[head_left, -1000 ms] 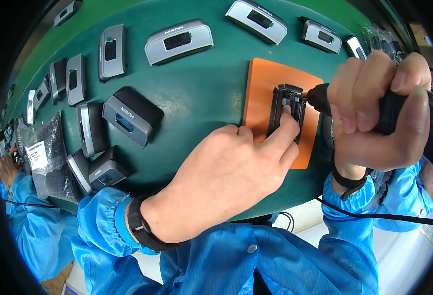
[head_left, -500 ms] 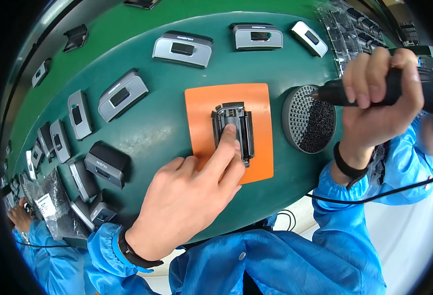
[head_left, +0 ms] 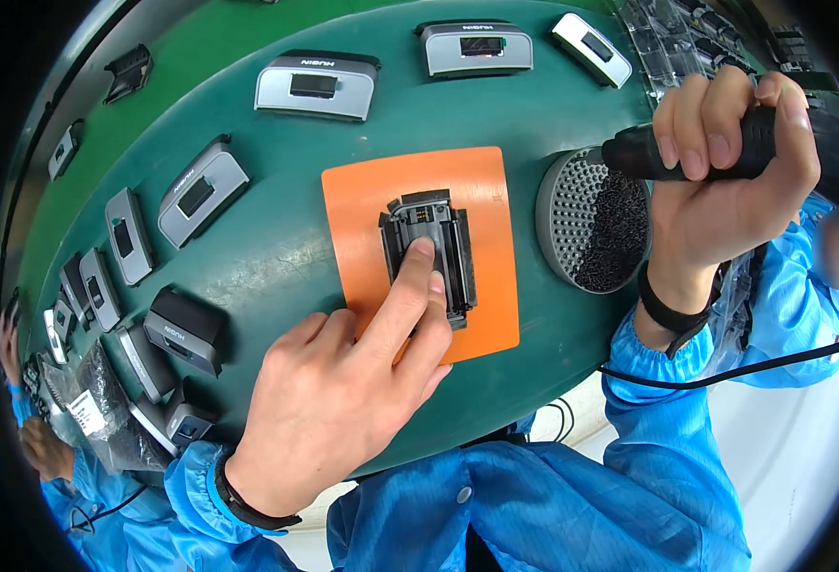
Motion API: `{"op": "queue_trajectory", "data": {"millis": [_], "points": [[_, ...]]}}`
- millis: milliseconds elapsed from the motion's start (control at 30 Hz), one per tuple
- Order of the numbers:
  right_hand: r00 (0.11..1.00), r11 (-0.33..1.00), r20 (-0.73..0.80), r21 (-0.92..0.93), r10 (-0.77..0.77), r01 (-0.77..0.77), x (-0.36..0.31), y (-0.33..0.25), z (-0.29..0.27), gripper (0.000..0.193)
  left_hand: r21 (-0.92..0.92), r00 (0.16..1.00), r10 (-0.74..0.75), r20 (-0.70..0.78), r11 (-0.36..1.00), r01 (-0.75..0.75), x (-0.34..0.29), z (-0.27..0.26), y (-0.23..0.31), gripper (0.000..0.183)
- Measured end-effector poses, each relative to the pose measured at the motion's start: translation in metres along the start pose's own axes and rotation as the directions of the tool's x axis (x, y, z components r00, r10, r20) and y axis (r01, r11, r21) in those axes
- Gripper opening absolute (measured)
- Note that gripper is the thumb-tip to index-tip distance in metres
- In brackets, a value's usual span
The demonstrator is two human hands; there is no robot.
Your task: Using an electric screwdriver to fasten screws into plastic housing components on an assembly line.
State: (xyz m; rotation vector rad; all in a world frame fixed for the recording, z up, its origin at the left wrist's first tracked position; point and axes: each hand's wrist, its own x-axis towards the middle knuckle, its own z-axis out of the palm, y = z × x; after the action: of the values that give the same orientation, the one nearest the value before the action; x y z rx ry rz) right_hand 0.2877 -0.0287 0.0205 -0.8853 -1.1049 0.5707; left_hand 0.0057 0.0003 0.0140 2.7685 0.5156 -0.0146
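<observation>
A black plastic device housing point(head_left: 450, 272) lies with its inside up on an orange mat point(head_left: 498, 319). My left hand point(head_left: 329, 400) presses it down with the index finger inside it, the other fingers curled by its near side. My right hand point(head_left: 725, 181) is wrapped around a black electric screwdriver point(head_left: 637, 153), held almost level with its tip toward the left. That tip is over the far rim of a round grey dish point(head_left: 553, 234) with a perforated bottom. Small black screws point(head_left: 612, 238) are heaped in the dish's right part.
Several grey-and-black devices point(head_left: 317, 88) stand in an arc along the far and left sides of the green table point(head_left: 286, 276). A plastic bag point(head_left: 105, 405) lies at left, clear trays point(head_left: 644, 48) at far right. Co-workers' hands point(head_left: 46, 448) and a blue sleeve point(head_left: 791, 329) show at the sides.
The whole view has shifted slightly, so the mat and devices appear further left. My left index finger stays on the housing. The screwdriver's tip has moved slightly, still near the screw dish.
</observation>
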Motion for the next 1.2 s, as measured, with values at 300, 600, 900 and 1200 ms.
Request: {"op": "queue_trajectory", "data": {"millis": [300,600,900,1200], "points": [[1.0,0.998,-0.001,-0.049,0.026,-0.026,0.001,-0.002,0.002,0.024,-0.011,1.0,0.014,0.001,1.0,-0.014,0.001,-0.001,-0.001,0.061],[1.0,0.999,0.023,0.043,-0.019,0.018,0.006,-0.025,0.02,0.024,0.022,0.999,0.015,-0.051,1.0,-0.013,-0.004,0.004,-0.005,0.053],[0.928,0.972,0.373,0.216,0.0,-0.087,0.016,-0.023,0.063,0.03,0.021,0.987,0.004,-0.159,1.0,-0.001,-0.008,0.02,-0.005,0.041],[0.937,0.988,0.349,0.144,0.002,-0.056,-0.003,0.003,0.089,0.032,0.043,0.975,0.004,-0.22,0.999,0.006,-0.01,0.024,-0.005,0.026]]}}
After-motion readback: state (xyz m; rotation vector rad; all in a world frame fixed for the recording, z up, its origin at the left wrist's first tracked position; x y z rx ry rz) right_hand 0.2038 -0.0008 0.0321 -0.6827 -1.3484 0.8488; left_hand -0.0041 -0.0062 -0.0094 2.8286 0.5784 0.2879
